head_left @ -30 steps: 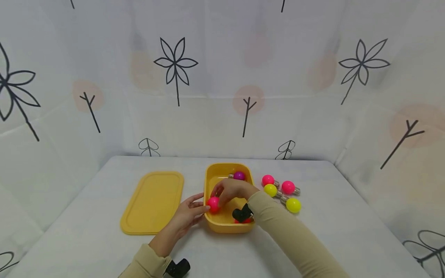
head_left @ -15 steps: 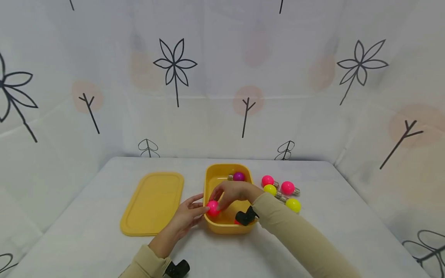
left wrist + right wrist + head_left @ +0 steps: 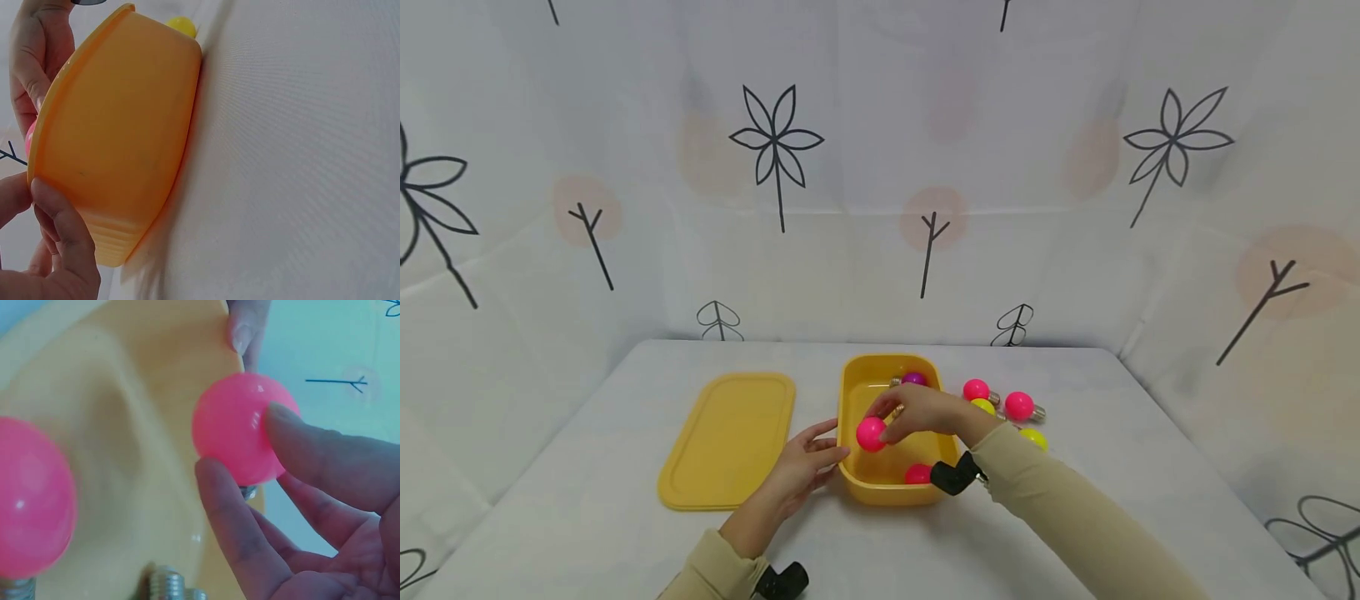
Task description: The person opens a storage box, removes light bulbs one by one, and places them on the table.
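R hand point(image 3: 917, 412) fingers clamped on pink bulb point(image 3: 871, 434), held over yellow box point(image 3: 891, 495) twd its 9 o'clock; L hand point(image 3: 808, 467) thumb + fingers pinch box rim approx 8 o'clock. Inside: purple bulb point(image 3: 913, 378) 1 o'clock, 2nd pink one point(image 3: 917, 474) 5 o'clock. On desk point(image 3: 1150, 483), rel. to box: yellow lid point(image 3: 727, 442) 9 o'clock, loose bulbs point(image 3: 1019, 406) 2–3 o'clock

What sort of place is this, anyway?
Perhaps a makeshift booth for tabletop work: a backdrop printed with flowers and twigs hangs behind and beside a white table, which bears a yellow tub with bulbs in and beside it.
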A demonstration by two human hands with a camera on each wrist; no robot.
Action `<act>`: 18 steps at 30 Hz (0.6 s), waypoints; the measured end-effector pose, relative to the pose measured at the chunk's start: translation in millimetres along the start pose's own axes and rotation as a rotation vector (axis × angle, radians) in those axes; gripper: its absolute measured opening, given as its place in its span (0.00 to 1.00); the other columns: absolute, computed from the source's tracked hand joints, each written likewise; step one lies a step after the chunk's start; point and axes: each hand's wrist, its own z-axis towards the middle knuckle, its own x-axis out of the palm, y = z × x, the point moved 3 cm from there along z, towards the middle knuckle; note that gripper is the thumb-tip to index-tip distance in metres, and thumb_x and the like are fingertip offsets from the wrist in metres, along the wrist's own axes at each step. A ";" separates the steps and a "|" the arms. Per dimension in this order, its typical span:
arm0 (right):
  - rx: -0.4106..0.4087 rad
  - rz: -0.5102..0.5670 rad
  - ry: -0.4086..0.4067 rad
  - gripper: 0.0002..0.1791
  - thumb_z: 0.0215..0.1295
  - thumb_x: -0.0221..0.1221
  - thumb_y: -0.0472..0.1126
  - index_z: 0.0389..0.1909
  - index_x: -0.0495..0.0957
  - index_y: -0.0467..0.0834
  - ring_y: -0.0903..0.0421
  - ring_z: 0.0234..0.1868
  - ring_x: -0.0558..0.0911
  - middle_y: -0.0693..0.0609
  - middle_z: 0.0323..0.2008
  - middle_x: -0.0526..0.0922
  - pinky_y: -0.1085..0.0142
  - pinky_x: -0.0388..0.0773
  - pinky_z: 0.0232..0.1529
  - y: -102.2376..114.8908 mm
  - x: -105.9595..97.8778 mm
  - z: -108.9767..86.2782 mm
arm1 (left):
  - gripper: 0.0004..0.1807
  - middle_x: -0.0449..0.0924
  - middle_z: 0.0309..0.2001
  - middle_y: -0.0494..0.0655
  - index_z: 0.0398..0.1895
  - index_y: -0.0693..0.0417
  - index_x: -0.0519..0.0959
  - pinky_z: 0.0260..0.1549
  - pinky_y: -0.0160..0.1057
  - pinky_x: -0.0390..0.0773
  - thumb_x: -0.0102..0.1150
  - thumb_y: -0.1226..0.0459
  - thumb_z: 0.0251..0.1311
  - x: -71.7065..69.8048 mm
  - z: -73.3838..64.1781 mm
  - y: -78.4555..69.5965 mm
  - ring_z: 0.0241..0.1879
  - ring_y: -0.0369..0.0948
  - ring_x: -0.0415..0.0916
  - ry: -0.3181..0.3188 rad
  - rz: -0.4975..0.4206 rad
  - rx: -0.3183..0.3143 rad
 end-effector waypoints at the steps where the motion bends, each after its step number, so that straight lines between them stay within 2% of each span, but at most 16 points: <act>1: 0.001 0.007 -0.015 0.17 0.52 0.66 0.33 0.45 0.79 0.43 0.53 0.42 0.77 0.49 0.43 0.76 0.58 0.78 0.44 -0.4 -1.4 -2.1 | 0.32 0.71 0.42 0.53 0.65 0.61 0.63 0.40 0.39 0.79 0.61 0.67 0.57 0.0 0.2 0.0 0.35 0.41 0.74 0.000 0.001 -0.001; 7: -0.012 0.012 -0.114 0.19 0.53 0.66 0.35 0.48 0.78 0.44 0.51 0.48 0.75 0.51 0.44 0.77 0.60 0.78 0.45 -4.2 -9.5 -17.1 | 0.31 0.71 0.43 0.54 0.65 0.60 0.63 0.39 0.38 0.79 0.61 0.68 0.57 -0.7 1.6 1.2 0.35 0.41 0.74 -0.003 0.007 -0.006; 14: -0.018 0.010 -0.211 0.20 0.54 0.65 0.38 0.50 0.78 0.45 0.52 0.44 0.77 0.51 0.46 0.76 0.59 0.77 0.45 -9.2 -18.0 -33.4 | 0.31 0.70 0.43 0.54 0.65 0.59 0.64 0.39 0.38 0.79 0.62 0.68 0.57 -1.0 2.2 1.8 0.35 0.41 0.73 -0.020 0.008 -0.017; 18: -0.018 0.024 -0.247 0.21 0.55 0.66 0.40 0.51 0.78 0.47 0.50 0.48 0.75 0.51 0.48 0.76 0.57 0.77 0.46 -11.2 -21.8 -42.1 | 0.31 0.70 0.43 0.53 0.65 0.60 0.64 0.38 0.37 0.79 0.61 0.68 0.57 -0.8 1.9 1.3 0.35 0.41 0.73 -0.017 0.002 -0.009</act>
